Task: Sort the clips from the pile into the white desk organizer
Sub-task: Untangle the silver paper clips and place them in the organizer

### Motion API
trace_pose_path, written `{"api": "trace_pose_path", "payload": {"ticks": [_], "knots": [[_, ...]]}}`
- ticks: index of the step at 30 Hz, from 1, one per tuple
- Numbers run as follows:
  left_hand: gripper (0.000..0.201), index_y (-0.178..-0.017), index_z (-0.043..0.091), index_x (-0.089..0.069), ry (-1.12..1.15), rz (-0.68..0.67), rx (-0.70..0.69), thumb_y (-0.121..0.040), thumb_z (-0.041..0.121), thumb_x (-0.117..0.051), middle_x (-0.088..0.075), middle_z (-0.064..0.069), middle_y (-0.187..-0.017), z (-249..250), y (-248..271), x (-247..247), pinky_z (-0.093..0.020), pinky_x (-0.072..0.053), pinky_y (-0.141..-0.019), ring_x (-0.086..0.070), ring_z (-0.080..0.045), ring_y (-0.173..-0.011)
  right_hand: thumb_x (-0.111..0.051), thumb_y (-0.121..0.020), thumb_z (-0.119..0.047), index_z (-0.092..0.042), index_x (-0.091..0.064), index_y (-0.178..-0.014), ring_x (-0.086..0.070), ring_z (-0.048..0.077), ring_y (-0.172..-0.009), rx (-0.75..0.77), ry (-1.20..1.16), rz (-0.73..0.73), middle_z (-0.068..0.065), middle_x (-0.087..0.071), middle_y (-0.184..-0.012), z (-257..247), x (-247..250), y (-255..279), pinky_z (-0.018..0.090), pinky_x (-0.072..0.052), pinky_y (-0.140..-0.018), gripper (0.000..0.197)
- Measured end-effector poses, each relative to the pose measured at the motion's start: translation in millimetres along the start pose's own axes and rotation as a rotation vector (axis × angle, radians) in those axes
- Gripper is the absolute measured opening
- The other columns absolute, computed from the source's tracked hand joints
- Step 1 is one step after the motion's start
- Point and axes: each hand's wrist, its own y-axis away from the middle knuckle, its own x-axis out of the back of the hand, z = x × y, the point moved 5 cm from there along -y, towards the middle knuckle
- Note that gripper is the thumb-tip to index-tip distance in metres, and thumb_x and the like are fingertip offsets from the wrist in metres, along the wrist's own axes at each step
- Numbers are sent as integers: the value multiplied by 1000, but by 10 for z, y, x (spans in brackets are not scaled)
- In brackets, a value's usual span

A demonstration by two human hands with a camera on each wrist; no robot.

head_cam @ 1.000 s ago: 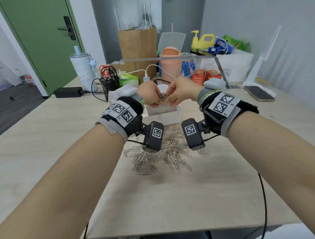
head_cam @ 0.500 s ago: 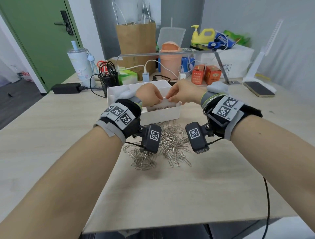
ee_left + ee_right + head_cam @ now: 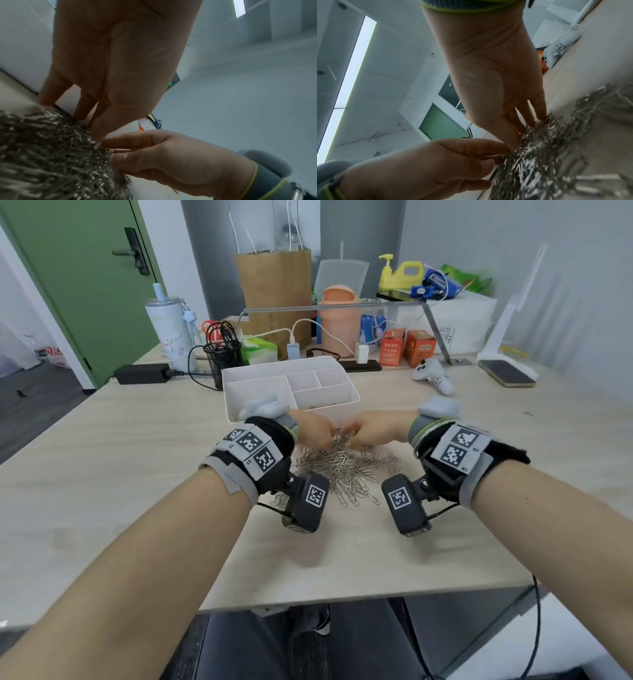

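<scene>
Wooden desk (image 3: pixel 137 474) ahead: my left hand (image 3: pixel 313 428) and right hand (image 3: pixel 373 431) both dig curled fingers into the clips (image 3: pixel 346 467), pinching some; white organizer (image 3: pixel 260 405) at twelve o'clock

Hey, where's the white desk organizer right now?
In the head view the white desk organizer stands on the table just beyond the clip pile, left of centre, with the black mesh pen holder behind its left corner.
</scene>
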Motion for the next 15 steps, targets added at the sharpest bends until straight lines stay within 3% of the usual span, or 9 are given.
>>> {"api": "trace_pose_path", "payload": {"ticks": [2,3,7,10,12,15], "knots": [[41,-140,15,-45,14,-29,-5,-99,18,-38,-51,-6,-138,-11,23,-44,-34,-46,-101,-54,-25,-120,-54,-94,-24,-10,-45,-138,-59,16,-73,18,24,-36,9,-67,-101,-61,-63,19,27,-48,-74,47],[42,-140,16,-46,49,-29,-10,-99,16,-38,-51,-6,-139,-36,42,-54,-34,-47,-100,-54,-25,-120,-56,-93,-25,-11,-47,-137,-58,17,-74,28,33,-32,11,-67,-106,-81,-73,34,28,-47,-76,47],[38,-133,21,-54,261,-8,-11,-97,13,-43,-51,-1,-138,-160,152,-58,-34,-51,-98,-50,-19,-124,-63,-88,-28,-15,-57,-129,-59,22,-111,77,-9,-1,5,-63,-125,-144,-37,157,34,-45,-101,43],[37,-129,22,-57,332,33,-3,-96,12,-45,-55,1,-134,-210,251,-25,-30,-49,-98,-51,-17,-123,-64,-87,-28,-15,-62,-124,-57,17,-114,99,-22,77,0,-63,-124,-181,57,291,28,-41,-101,39],[36,-128,21,-58,340,64,41,-96,11,-44,-57,0,-126,-300,272,-6,-29,-48,-94,-54,-19,-116,-66,-86,-26,-12,-63,-121,-59,19,-109,60,-31,141,4,-64,-121,-120,138,329,29,-44,-94,37],[35,-129,11,-57,344,81,189,-96,15,-47,-57,-4,-108,-479,354,-24,-33,-51,-85,-58,-20,-96,-67,-86,-30,-7,-58,-121,-63,22,-89,-147,-82,114,8,-62,-114,81,145,389,29,-53,-65,44]]}}
